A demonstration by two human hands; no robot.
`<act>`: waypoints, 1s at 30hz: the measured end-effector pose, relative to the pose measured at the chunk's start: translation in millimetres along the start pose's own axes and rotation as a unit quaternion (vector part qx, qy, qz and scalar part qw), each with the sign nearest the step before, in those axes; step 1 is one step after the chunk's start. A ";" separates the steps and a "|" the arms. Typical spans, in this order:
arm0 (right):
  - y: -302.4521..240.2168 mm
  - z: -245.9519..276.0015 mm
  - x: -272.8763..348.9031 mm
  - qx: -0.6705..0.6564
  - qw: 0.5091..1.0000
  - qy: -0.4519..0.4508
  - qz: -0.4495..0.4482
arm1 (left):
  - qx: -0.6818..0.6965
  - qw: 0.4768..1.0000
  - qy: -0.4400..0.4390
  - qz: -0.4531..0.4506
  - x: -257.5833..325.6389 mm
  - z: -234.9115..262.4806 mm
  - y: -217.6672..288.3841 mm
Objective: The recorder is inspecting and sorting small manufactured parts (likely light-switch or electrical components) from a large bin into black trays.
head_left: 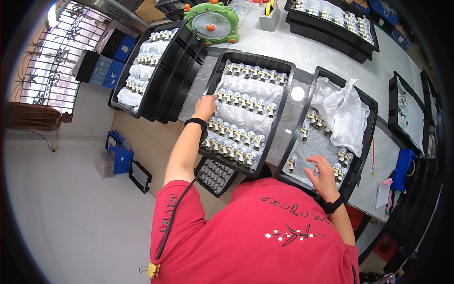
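Observation:
My left hand [205, 108] reaches over the left rim of the middle black tray [289, 90], its fingers closed on a small figurine at the left end of a row; the fingertips partly hide it. Rows of small figurines [246, 102] with pale blue-white heads, dark bases and yellow details stand in this tray, crumpled white tissue between some rows. Over the near part of the right-hand black tray [371, 118] hovers my right hand [323, 176], thumb and fingers apart, nothing seen between them. Fewer figurines [304, 132] stand in that tray, beside a heap of white tissue [347, 113].
Stacked black trays [165, 80] of figurines rise at the left, next to a green frog-shaped fan [211, 23]. More stacked trays [331, 35] stand far right. A tape dispenser [269, 18] sits at the back. Low beside me is another filled tray [216, 176]. A cable [177, 208] runs along my left sleeve.

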State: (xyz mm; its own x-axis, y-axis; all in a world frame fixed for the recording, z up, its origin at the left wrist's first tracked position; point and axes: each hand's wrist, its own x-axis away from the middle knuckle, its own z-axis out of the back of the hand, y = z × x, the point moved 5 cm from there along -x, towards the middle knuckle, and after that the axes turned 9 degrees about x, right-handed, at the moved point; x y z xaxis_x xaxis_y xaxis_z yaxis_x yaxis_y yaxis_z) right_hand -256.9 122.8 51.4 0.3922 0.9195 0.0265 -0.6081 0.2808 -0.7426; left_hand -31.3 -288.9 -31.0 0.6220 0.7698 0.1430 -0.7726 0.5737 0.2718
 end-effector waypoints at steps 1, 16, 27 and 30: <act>-0.2 -0.8 -0.1 0.000 1.000 0.003 0.007 | 0.001 1.000 0.002 -0.003 -0.6 0.2 0.5; 5.2 -6.4 0.9 0.014 1.000 0.001 0.020 | 0.003 1.000 0.024 0.015 -4.0 -3.6 -0.2; 44.6 -10.1 10.7 0.027 0.997 -0.014 -0.068 | 0.125 0.986 0.110 0.027 13.1 24.4 -0.4; 78.7 -6.3 18.4 0.152 0.983 -0.051 -0.090 | 0.185 0.971 0.139 0.054 29.2 30.1 -11.2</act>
State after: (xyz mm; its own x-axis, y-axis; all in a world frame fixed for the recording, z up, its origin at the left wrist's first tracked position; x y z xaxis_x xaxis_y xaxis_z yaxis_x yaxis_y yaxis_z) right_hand -293.3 160.1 -10.7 0.4500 0.8659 0.2184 -0.7194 0.4964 -0.4858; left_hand -0.7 -281.3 -1.2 0.4417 0.8953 -0.0579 -0.7014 0.3849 0.5999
